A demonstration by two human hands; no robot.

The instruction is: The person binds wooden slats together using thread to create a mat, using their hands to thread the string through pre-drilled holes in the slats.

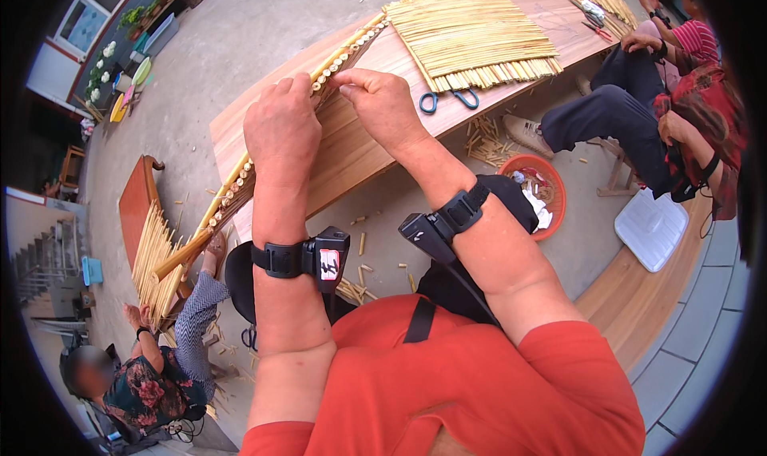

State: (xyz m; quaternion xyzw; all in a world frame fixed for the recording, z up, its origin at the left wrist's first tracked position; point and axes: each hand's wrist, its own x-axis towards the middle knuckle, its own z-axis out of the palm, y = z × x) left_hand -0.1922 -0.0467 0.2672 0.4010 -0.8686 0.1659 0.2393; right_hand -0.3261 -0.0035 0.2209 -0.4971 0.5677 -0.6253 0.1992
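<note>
A long row of yellow reed stalks [339, 63] runs diagonally across the wooden table, round cut ends showing along its edge beside one long stalk. My left hand [282, 119] is closed over this edge, fingers wrapped round the stalks. Close to its right, my right hand [382, 106] is pinched, thumb and forefinger together at the cut ends; whatever is between them is too small to make out. Farther right lies a flat mat of reeds [471, 37]. Scissors with blue handles [429, 102] stick out from under its near edge.
An orange basket [562, 200] with scraps stands on the floor near cut reed pieces [486, 140]. Red-handled pliers [595, 30] lie at the table's far right. Co-workers sit at right and lower left, the latter beside a reed pile [156, 256]. A white plastic lid [651, 228] rests on the bench.
</note>
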